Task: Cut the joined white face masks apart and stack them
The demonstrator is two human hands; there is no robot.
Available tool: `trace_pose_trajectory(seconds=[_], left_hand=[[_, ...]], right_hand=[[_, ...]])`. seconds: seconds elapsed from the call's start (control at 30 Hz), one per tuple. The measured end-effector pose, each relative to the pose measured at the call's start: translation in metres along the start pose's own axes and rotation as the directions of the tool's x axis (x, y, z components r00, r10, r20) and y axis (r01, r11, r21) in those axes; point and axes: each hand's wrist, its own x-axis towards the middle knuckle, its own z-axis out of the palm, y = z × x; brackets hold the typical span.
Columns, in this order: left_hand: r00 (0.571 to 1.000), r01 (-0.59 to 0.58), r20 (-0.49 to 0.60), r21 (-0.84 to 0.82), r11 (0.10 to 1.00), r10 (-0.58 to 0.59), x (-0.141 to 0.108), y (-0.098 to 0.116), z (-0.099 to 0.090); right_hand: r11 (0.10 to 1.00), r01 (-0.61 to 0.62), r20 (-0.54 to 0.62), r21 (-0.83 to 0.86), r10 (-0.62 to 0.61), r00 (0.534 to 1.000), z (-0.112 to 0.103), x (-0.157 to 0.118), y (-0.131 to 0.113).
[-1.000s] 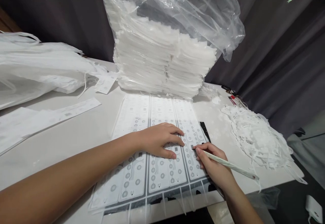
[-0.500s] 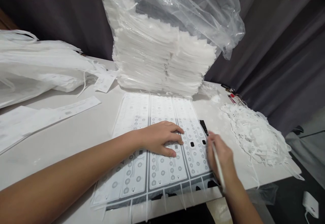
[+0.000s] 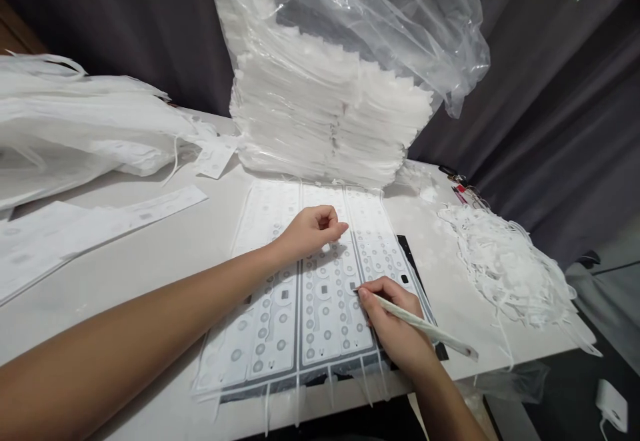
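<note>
Under both hands lies a white sheet (image 3: 280, 344) printed with grey circles, squares and dark dividing lines. Curled loosely above its middle is my left hand (image 3: 316, 229), fingers bent in and thumb forward, with nothing visible in them. My right hand (image 3: 395, 321) is closed around a slim white pen-like tool (image 3: 425, 326). Its tip points at a grey square in the sheet's middle column, and I cannot tell whether it touches. A black square (image 3: 405, 279) shows on the right column. Some of that column is hidden behind my right hand.
A tall stack of white sheets in clear plastic (image 3: 320, 108) stands behind. White bundled material (image 3: 85, 128) and printed strips (image 3: 100, 228) lie left. A heap of white strips (image 3: 510, 261) sits right. A black board edge (image 3: 411, 254) shows beneath the sheet.
My left hand has lifted from lying spread on the sheet and curled up, farther back. My right hand has moved left with the tool, from the sheet's right edge to its middle.
</note>
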Motion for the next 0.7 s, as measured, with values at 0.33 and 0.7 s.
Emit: trace_pose_trajectory(seconds=[0.33, 0.7], left_hand=[[0.998, -0.029, 0.061, -0.028, 0.999, 0.031, 0.004, -0.008, -0.001], [0.969, -0.223, 0.199, 0.471, 0.854, 0.143, -0.003, -0.007, -0.005]], right_hand=[[1.000, -0.014, 0.001, 0.009, 0.014, 1.000, -0.002, 0.003, -0.001], [0.872, 0.359, 0.099, -0.334, -0.346, 0.933, 0.008, -0.002, -0.002]])
